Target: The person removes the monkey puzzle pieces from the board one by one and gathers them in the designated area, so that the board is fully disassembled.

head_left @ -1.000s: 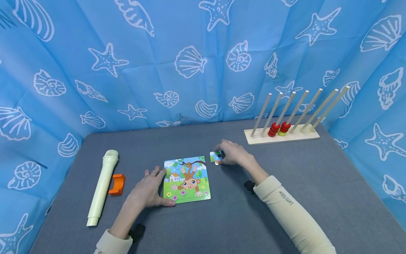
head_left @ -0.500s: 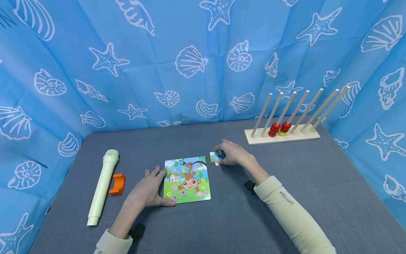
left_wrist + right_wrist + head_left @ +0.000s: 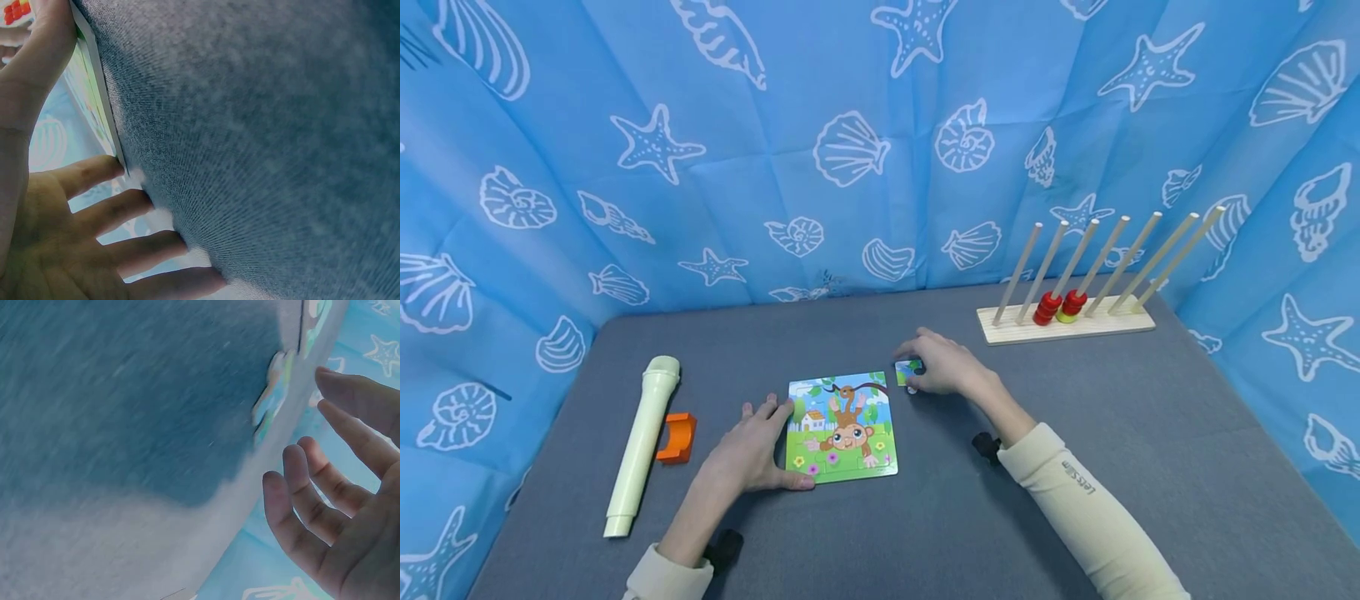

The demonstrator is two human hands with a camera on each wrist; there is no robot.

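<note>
A square monkey jigsaw puzzle (image 3: 842,433) lies flat on the grey table. My left hand (image 3: 745,454) rests at its left side, thumb at the lower left corner and index finger by the left edge. The left wrist view shows those fingers (image 3: 134,206) straight and spread, their tips down on the cloth. A loose puzzle piece (image 3: 907,372) lies just right of the puzzle's upper right corner. Over it hovers my right hand (image 3: 946,364), partly covering it in the head view. In the right wrist view the fingers are loosely bent, apart from the piece (image 3: 275,390).
A pale green toy microphone (image 3: 642,446) lies at the left, with an orange C-shaped block (image 3: 680,437) beside it. A wooden peg stand (image 3: 1067,327) with red and green rings stands at the back right. A blue shell-print curtain (image 3: 850,208) surrounds the table.
My right hand has moved slightly left and its fingers have spread over the loose piece. The left hand and the puzzle have stayed in place.
</note>
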